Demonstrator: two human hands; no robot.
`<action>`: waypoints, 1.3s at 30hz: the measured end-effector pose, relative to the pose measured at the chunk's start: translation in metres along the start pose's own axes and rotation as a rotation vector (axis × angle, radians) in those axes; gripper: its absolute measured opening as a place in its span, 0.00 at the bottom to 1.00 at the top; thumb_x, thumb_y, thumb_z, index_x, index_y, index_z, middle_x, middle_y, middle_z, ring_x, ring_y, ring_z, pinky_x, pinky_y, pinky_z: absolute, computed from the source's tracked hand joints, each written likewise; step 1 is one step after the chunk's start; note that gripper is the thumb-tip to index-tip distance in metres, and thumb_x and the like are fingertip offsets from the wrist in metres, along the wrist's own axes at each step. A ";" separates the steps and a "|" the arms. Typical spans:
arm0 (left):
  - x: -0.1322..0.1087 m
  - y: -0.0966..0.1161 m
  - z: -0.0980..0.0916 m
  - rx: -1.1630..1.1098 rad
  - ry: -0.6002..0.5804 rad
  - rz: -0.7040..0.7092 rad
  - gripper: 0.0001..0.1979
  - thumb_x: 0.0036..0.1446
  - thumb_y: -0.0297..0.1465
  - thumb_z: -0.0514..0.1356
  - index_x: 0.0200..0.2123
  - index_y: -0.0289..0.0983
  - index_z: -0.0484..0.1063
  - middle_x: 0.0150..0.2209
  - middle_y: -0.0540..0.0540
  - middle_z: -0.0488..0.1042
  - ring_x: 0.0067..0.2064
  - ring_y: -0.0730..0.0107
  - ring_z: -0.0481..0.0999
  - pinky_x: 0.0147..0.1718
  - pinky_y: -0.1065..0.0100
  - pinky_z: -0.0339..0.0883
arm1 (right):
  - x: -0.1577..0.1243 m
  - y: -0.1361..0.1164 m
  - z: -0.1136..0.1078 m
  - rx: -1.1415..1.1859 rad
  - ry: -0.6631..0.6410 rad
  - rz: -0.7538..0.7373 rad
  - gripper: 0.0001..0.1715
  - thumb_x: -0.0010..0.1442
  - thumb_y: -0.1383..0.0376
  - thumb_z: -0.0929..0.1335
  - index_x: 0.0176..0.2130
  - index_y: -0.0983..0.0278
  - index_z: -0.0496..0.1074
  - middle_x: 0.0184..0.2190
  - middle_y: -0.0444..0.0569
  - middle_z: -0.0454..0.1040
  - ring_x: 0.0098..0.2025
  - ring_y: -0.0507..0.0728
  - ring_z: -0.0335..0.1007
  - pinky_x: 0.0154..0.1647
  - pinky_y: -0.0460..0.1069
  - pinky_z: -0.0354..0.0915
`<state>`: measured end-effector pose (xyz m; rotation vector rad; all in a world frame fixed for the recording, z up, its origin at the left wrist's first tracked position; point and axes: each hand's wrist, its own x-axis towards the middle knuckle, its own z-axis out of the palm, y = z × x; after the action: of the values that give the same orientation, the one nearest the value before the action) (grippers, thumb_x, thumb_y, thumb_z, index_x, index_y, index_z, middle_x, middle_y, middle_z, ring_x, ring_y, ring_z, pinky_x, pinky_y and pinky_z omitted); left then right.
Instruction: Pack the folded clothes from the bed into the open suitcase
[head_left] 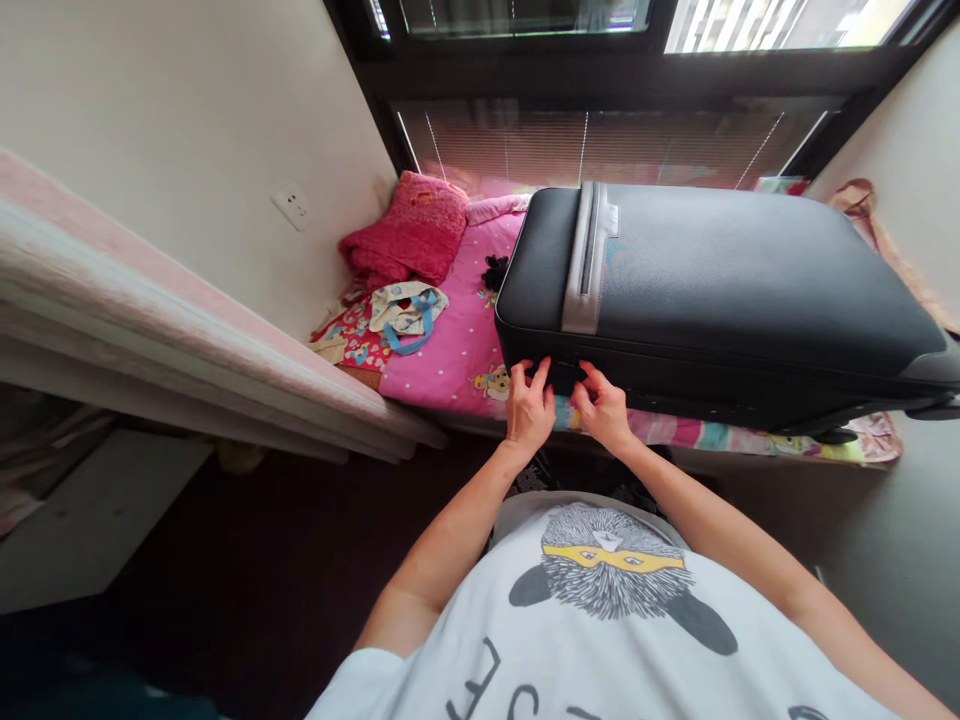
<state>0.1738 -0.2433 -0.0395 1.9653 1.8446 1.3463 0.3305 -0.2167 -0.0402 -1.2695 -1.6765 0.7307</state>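
A large dark grey and black suitcase (720,280) lies flat on the pink bedding, with a grey zipped strip (587,260) across its top. My left hand (531,408) is at the near side of the suitcase, close to its left corner, its fingers bent and closed against the black side. Just to the right, my right hand (602,405) also has its fingertips bent against that side, thumb and forefinger close together. Whatever small part the fingers of either hand grip on the suitcase is too dark and hidden to make out.
Pink patterned bedding (442,370) covers the window ledge. A red plush cushion (409,230) and a cloth bag with blue handles (409,312) lie left of the suitcase, near a black bunched item (495,272). A curtain (187,340) hangs at left; the window (600,70) stands behind.
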 end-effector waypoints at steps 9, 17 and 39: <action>-0.001 -0.010 0.006 -0.083 0.077 -0.045 0.30 0.61 0.22 0.54 0.66 0.36 0.64 0.56 0.35 0.70 0.49 0.60 0.77 0.52 0.56 0.74 | -0.016 0.001 0.008 0.156 -0.086 0.057 0.39 0.61 0.61 0.64 0.69 0.66 0.61 0.29 0.45 0.78 0.27 0.54 0.72 0.33 0.51 0.71; 0.000 -0.013 0.011 -0.121 0.037 -0.066 0.32 0.56 0.20 0.54 0.65 0.34 0.64 0.55 0.35 0.70 0.42 0.63 0.78 0.50 0.55 0.75 | -0.031 -0.002 0.021 0.498 -0.298 0.194 0.61 0.58 0.64 0.65 0.77 0.60 0.27 0.28 0.39 0.75 0.19 0.50 0.63 0.20 0.46 0.64; 0.027 0.009 0.000 -0.066 0.137 -0.043 0.12 0.67 0.38 0.62 0.46 0.37 0.77 0.38 0.45 0.73 0.32 0.71 0.72 0.38 0.66 0.70 | -0.027 0.007 0.012 0.251 -0.171 0.059 0.45 0.61 0.66 0.63 0.74 0.63 0.47 0.37 0.50 0.78 0.28 0.55 0.69 0.32 0.51 0.71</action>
<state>0.1767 -0.2223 -0.0203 1.8335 1.8625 1.5430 0.3254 -0.2395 -0.0595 -1.1084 -1.6267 1.0756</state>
